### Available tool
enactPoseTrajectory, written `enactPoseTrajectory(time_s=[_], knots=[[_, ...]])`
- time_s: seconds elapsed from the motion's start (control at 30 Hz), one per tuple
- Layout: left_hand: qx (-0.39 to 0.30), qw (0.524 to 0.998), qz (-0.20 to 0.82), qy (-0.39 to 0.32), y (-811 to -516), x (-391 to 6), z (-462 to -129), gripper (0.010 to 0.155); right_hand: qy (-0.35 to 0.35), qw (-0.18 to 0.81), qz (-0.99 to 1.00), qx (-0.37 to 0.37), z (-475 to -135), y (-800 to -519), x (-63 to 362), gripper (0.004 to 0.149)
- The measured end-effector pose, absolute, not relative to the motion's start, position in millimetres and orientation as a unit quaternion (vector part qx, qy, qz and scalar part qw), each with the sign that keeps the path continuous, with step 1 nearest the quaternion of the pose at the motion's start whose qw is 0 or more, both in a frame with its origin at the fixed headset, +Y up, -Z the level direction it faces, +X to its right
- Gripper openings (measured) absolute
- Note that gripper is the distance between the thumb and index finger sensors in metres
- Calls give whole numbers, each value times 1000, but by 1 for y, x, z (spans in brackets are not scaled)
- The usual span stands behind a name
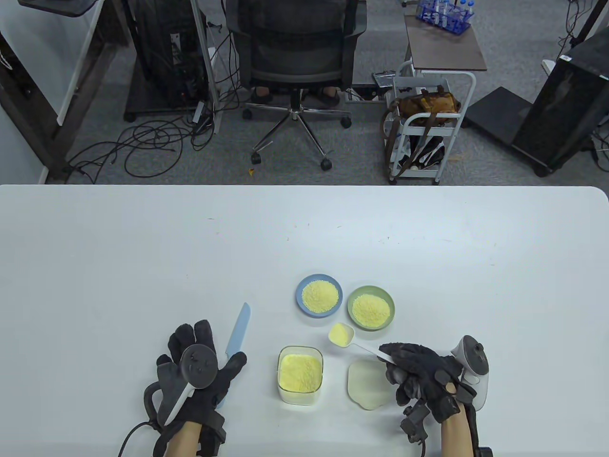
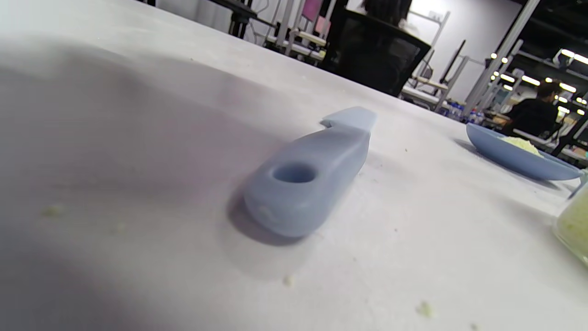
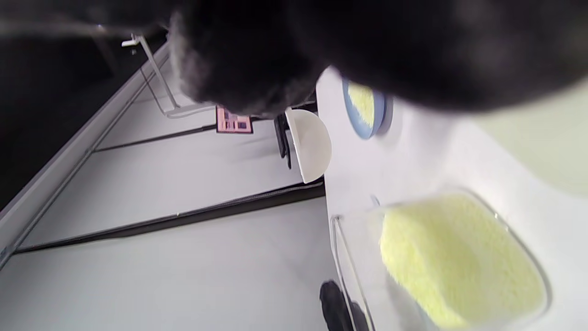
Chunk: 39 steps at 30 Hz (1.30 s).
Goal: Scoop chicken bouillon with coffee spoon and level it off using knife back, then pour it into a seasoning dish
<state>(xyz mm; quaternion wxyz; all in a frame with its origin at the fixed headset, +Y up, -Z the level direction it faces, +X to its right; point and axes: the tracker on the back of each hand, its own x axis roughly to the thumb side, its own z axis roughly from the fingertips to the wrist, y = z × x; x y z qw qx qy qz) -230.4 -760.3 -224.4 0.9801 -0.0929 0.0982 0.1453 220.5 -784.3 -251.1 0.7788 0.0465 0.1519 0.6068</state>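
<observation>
The right hand [image 1: 423,376] pinches the handle of the white coffee spoon [image 1: 343,335], its bowl heaped with bouillon between the clear container [image 1: 300,374] and the green dish [image 1: 370,307]. The left hand [image 1: 200,371] lies flat with straight fingers over the blue knife [image 1: 236,339]. Only the left wrist view shows the knife's handle lying untouched on the white table [image 2: 138,138]. Beyond the container, an office chair [image 1: 295,52].
</observation>
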Motion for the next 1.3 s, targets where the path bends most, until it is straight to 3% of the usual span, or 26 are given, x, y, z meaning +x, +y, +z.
enactPoseTrajectory(time_s=[0.3, 1.3], knots=[[-110, 978, 153, 95, -763, -229, -225, 102, 33, 719, 692, -54, -254, -790, 238, 43], [-112, 976, 159, 93, -764, -228, -225, 102, 38, 680, 731, -48, -256, -789, 235, 48]])
